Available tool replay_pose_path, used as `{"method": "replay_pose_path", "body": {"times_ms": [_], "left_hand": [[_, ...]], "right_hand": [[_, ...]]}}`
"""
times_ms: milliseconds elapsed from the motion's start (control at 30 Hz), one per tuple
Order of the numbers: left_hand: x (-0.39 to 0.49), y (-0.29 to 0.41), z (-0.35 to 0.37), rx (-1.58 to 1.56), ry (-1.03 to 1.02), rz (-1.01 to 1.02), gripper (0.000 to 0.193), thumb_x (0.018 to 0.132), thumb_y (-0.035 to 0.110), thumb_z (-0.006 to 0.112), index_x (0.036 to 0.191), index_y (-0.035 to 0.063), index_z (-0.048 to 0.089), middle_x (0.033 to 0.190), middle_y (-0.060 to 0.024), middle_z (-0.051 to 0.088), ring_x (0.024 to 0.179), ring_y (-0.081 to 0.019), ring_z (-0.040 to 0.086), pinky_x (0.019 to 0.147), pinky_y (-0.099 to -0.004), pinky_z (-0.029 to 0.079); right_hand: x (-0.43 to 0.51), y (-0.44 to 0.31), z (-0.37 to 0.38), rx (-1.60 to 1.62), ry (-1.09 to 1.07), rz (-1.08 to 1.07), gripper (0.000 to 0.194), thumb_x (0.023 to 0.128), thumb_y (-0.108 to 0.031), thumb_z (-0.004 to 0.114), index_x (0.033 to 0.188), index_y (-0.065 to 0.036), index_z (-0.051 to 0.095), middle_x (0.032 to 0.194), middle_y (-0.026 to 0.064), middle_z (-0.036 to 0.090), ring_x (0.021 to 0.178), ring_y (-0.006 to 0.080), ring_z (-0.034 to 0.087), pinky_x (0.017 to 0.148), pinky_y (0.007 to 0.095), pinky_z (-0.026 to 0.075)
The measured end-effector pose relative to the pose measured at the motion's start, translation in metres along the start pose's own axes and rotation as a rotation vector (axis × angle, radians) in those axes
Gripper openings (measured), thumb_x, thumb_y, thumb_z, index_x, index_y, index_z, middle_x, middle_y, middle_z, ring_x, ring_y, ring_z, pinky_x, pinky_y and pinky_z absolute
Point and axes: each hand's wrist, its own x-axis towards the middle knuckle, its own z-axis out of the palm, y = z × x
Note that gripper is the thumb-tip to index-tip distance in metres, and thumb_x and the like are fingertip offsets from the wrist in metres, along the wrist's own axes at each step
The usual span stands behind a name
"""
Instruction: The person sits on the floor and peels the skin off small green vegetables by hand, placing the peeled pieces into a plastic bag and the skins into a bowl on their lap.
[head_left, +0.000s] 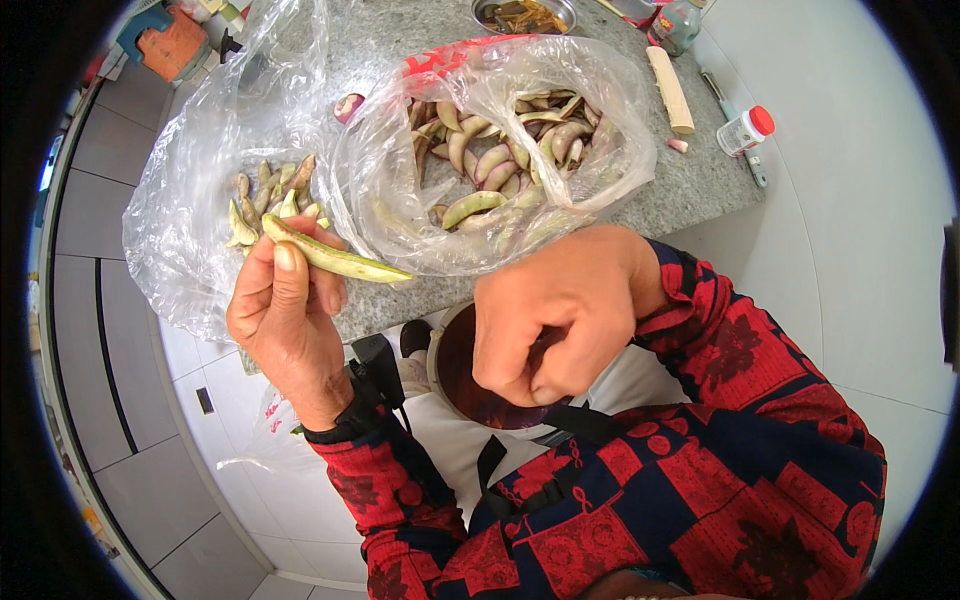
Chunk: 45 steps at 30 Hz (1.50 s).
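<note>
My left hand (289, 292) pinches a long green bean pod (337, 257) between thumb and fingers. The pod points to the right, with a brownish line along its upper edge. Behind that hand, a small heap of pods (289, 187), some split open, lies on a clear plastic bag (187, 217). Over the table's front edge, my right hand (562, 315) is curled with thumb and forefinger together; nothing shows between them, and its palm is hidden. Just beyond it, an open plastic bag (607, 172) contains many purple-green bean pods (495, 161).
Below the grey stone tabletop (697, 172), a round bucket (450, 375) stands between my legs. A wooden stick (670, 90), a red-capped bottle (746, 131) and a glass jar (675, 26) are at right. A metal bowl (525, 15) sits at the back, an onion (348, 107) nearer.
</note>
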Motion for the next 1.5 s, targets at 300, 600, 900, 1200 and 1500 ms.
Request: {"method": "replay_pose_path", "body": {"times_ms": [300,600,900,1200,1500], "left_hand": [[-0.002,0.000,0.000,0.005,-0.046,-0.006,0.024,0.098,0.011,0.060,0.113,-0.0067,0.066,0.094,-0.0181,0.069,0.056,-0.0111,0.050,0.055,-0.0237,0.042],[-0.003,0.001,0.004,0.065,-0.032,0.014,0.020,0.096,0.008,0.061,0.109,-0.0073,0.065,0.093,-0.0157,0.069,0.059,-0.0125,0.052,0.057,-0.0235,0.042],[-0.005,0.009,0.005,0.236,-0.054,-0.027,0.013,0.089,-0.003,0.066,0.102,-0.0050,0.066,0.090,-0.0091,0.068,0.068,-0.0118,0.056,0.066,-0.0249,0.047],[-0.005,0.002,0.014,0.893,-0.253,0.126,0.015,0.079,0.000,0.075,0.089,0.0020,0.064,0.080,-0.0051,0.063,0.078,-0.0181,0.059,0.080,-0.0300,0.045],[-0.001,-0.002,0.024,1.122,-0.384,0.593,0.023,0.075,0.004,0.076,0.096,0.0055,0.069,0.082,-0.0058,0.064,0.075,-0.0257,0.057,0.079,-0.0365,0.040]], "right_hand": [[0.006,0.008,-0.003,-0.586,0.113,0.223,0.022,0.081,-0.020,0.071,0.090,0.000,0.066,0.076,0.0154,0.065,0.070,0.0347,0.063,0.061,0.0400,0.049],[0.016,0.005,-0.007,-0.530,0.922,0.314,0.026,0.093,-0.025,0.070,0.089,0.001,0.068,0.059,0.0007,0.056,0.049,0.0065,0.052,0.045,0.0256,0.040],[0.014,0.021,-0.011,-0.682,1.031,0.069,0.012,0.091,-0.009,0.062,0.088,0.002,0.065,0.063,0.0063,0.058,0.055,0.0143,0.059,0.049,0.0329,0.042],[0.003,0.035,-0.023,-1.932,0.809,0.023,0.010,0.067,-0.019,0.064,0.067,-0.010,0.061,0.068,0.0066,0.048,0.064,0.0222,0.053,0.043,0.0358,0.037],[0.007,0.023,-0.016,-1.713,0.785,-0.113,0.015,0.072,-0.009,0.068,0.077,-0.005,0.054,0.070,0.0081,0.045,0.052,0.0257,0.050,0.045,0.0378,0.036]]}}
